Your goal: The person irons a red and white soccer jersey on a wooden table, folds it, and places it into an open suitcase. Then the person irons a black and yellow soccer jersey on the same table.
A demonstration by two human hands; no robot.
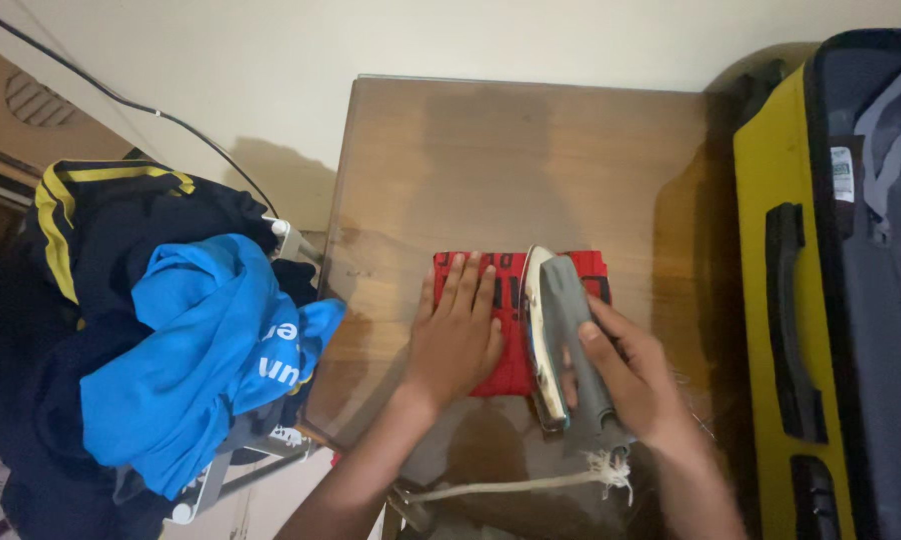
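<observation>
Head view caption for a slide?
Left hand flattens a red cloth on a wooden table while right hand grips an iron.

The room is dim and warm-toned, lit softly from above. The glossy tabletop carries a faint sheen, with dark shadow along its right edge beside the yellow suitcase (its lower end darkest). Everything looks slightly soft and grainy, especially the far-left corner.
</observation>
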